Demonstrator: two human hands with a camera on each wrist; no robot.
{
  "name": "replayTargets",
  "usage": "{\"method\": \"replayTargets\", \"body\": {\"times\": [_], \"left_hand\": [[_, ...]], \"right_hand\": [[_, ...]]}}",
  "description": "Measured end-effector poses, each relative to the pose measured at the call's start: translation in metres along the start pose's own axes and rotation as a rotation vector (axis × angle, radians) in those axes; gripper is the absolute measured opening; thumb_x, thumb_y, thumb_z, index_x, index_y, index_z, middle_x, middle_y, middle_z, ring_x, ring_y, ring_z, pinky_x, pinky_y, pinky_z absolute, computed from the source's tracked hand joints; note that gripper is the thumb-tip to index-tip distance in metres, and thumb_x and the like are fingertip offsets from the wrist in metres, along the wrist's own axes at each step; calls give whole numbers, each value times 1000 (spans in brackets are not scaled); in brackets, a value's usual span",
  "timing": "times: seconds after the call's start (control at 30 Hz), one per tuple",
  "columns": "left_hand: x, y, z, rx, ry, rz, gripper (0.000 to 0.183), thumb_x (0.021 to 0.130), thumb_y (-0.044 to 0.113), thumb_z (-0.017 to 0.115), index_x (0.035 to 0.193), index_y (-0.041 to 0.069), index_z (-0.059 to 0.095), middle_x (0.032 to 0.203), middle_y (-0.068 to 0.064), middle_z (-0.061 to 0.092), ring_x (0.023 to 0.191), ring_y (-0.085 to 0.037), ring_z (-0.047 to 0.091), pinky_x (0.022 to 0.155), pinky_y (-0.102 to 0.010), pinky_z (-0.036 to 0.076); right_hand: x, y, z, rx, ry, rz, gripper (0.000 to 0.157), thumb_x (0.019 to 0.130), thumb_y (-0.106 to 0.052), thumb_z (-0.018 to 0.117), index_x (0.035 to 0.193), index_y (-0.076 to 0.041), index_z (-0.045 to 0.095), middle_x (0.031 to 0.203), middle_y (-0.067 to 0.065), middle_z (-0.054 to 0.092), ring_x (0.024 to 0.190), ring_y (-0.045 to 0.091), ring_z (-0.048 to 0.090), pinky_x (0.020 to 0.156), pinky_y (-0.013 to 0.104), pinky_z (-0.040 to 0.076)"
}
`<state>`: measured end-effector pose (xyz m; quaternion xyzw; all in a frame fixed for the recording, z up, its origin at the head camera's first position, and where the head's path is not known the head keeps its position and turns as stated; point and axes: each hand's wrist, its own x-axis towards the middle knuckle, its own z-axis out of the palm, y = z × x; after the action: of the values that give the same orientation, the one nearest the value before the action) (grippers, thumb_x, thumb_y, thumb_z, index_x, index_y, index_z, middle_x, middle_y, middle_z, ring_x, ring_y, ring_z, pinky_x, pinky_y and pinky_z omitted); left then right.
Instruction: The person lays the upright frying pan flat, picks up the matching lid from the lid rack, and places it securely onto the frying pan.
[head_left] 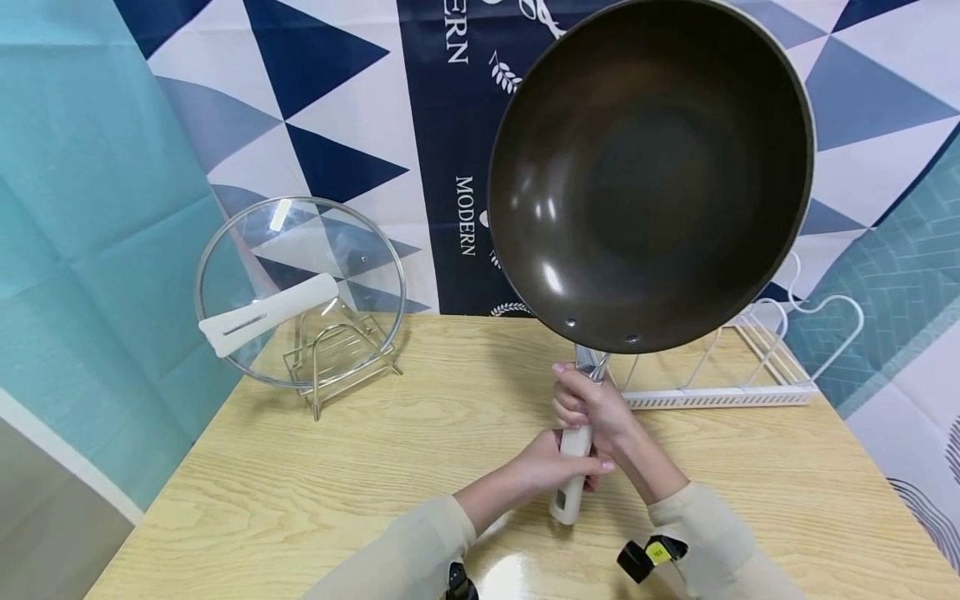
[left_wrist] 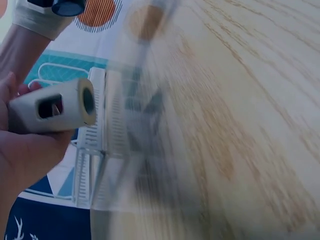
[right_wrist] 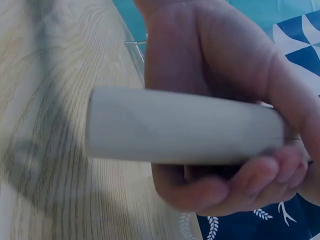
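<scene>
A large dark nonstick wok (head_left: 652, 175) is held up off the table, its brown inside facing me and its pale handle (head_left: 567, 500) pointing down. My right hand (head_left: 596, 410) grips the upper part of the handle, close below the metal neck. Lower down, my left hand (head_left: 546, 462) holds the same handle, its thumb across the front. The handle's end, with a hanging hole, sticks out below; in the left wrist view the handle (left_wrist: 65, 106) shows this hole. In the right wrist view the handle (right_wrist: 185, 125) lies across a hand's palm, some fingers curled at its lower edge.
A glass lid (head_left: 367, 258) with a white handle leans on a gold wire stand (head_left: 317, 375) at the left. Behind the wok, a white dish rack (head_left: 720, 398) stands on the wooden table (head_left: 420, 400). A patterned cloth (head_left: 337, 83) hangs at the back.
</scene>
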<state>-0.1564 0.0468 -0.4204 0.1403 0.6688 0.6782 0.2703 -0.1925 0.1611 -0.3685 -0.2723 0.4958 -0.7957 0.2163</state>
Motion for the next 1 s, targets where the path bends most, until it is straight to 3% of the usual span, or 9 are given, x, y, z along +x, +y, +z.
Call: {"method": "replayTargets", "body": {"times": [0.2,0.27,0.33,0.43,0.6,0.83,1.0], "left_hand": [[-4,-4,-8,-71,-116,15,9,93,11,60,84,10,56,66,5,60,62,-5,58,61,-18,48],[-5,-6,-10,-102,-147,3,11,95,12,56,88,4,56,67,5,60,62,-5,59,63,-18,50],[-6,-8,-10,-129,-163,-8,16,96,13,54,89,-1,56,67,6,60,62,-4,60,63,-18,51],[-8,-11,-8,-171,-163,-1,18,97,17,53,86,2,55,67,7,59,60,-4,59,63,-18,53],[-14,-11,-2,-225,-117,21,20,96,19,54,77,14,54,61,9,56,52,-3,55,56,-18,50],[-24,-8,10,-263,-1,45,34,95,26,57,65,12,49,51,10,47,40,-3,42,44,-17,40],[-29,-8,16,-264,105,112,35,93,27,60,65,10,48,50,9,46,36,-2,39,39,-16,37]], "right_hand": [[1,1,-2,99,-95,7,42,104,-10,20,70,-22,40,52,-3,15,43,9,13,44,25,7],[2,3,-4,133,-128,12,45,105,-10,17,69,-23,42,52,-3,15,44,8,14,44,24,7],[3,6,-6,169,-175,11,46,105,-11,16,69,-23,42,52,-4,16,44,7,14,44,23,7],[4,7,-6,215,-208,22,44,106,-15,21,66,-23,39,52,-5,17,44,6,16,43,21,8],[5,6,-3,323,-272,16,43,106,-19,24,64,-20,32,53,-6,17,44,5,16,43,19,9],[4,7,0,392,-261,24,44,106,-17,24,63,-14,15,53,-5,12,44,6,13,44,19,8],[4,8,2,416,-249,38,44,106,-17,22,62,-14,16,53,-5,12,44,6,13,44,18,9]]}}
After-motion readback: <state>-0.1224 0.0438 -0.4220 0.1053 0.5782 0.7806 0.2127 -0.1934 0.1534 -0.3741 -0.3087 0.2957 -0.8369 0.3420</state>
